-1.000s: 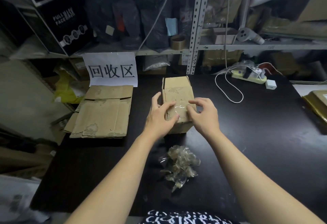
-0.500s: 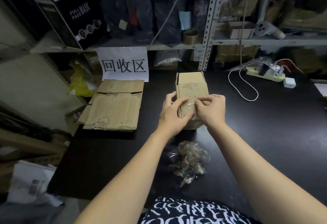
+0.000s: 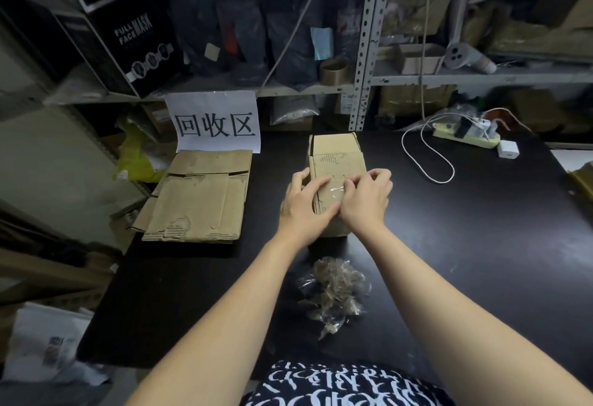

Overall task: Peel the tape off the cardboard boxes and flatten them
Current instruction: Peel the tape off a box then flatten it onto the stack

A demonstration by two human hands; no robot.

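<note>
A small brown cardboard box (image 3: pixel 335 157) stands in the middle of the black table (image 3: pixel 465 245). Clear tape (image 3: pixel 335 189) runs along its top near the front edge. My left hand (image 3: pixel 301 205) holds the box's near left side, thumb along its left edge, fingers laid across the top. My right hand (image 3: pixel 365 197) sits on the box's near right, and its fingertips pinch at the clear tape. A pile of crumpled, peeled tape (image 3: pixel 337 293) lies on the table in front of the box.
A stack of flattened cardboard (image 3: pixel 199 197) lies at the left below a white paper sign (image 3: pixel 215 123). A power strip (image 3: pixel 465 136), a white cable (image 3: pixel 426 155) and a white plug (image 3: pixel 508 149) sit at the back right. Metal shelving (image 3: pixel 364 52) rises behind.
My right hand moved left over the box top and its fingers closed on the tape. The left hand stayed on the box. The camera shifted a little.
</note>
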